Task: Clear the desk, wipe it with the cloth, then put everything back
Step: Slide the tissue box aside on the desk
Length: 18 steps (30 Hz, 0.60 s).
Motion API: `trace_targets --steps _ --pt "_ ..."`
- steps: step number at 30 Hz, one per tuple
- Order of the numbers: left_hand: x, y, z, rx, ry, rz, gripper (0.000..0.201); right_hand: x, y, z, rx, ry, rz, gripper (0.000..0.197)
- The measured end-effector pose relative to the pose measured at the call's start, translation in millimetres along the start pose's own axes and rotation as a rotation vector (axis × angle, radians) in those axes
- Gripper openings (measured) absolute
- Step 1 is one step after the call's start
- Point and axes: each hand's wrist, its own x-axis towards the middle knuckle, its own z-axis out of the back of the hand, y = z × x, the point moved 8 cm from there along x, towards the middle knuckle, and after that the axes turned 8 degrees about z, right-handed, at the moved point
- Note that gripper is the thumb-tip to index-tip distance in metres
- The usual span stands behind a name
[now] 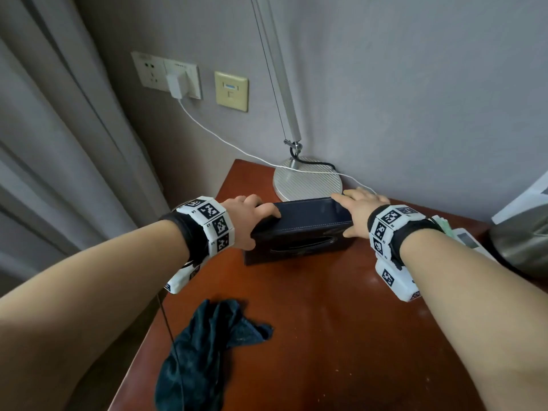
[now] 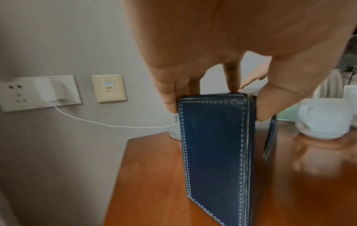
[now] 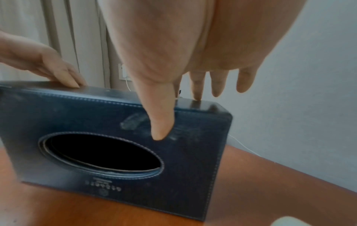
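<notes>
Desk (image 1: 326,336): reddish-brown wood, filling the lower centre of the head view.
Tissue box (image 1: 299,229): dark blue leather with white stitching, standing on its long side at the centre of the head view, its oval opening facing the person.
Lamp base (image 1: 305,179): round, ribbed metal, directly behind the box at upper centre, its pole rising along the wall.
Charger cable (image 1: 213,134): white, running from a plug in the wall socket (image 1: 166,74) at upper left across the lamp base and behind the box.
Cloth (image 1: 204,351): dark teal, crumpled at the desk's lower left edge, well apart from the box.
White cup (image 2: 326,117): on a saucer, right edge of the left wrist view.
Left hand (image 1: 252,215): grips the box's left end, fingers curled over the top and back, thumb on the front face.
Right hand (image 1: 360,207): fingers nearly straight, lying over the top right corner, thumb pressed to the front face.
Hard to make out: papers and a metal vessel at the right edge of the head view are cut off; the box's printed lettering is too blurred to read.
</notes>
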Motion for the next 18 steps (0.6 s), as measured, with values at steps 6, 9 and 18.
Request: trace_targets --steps 6,9,18 --pt "4 1 6 0.120 -0.028 0.025 0.087 -3 13 -2 0.086 0.010 0.006 0.091" --pt "12 -3 8 0.159 0.036 0.013 0.100 -9 12 -5 0.080 0.046 0.009 0.094" --pt "47 40 26 0.311 0.106 0.070 0.107 -13 35 -14 0.349 0.100 0.119 0.086"
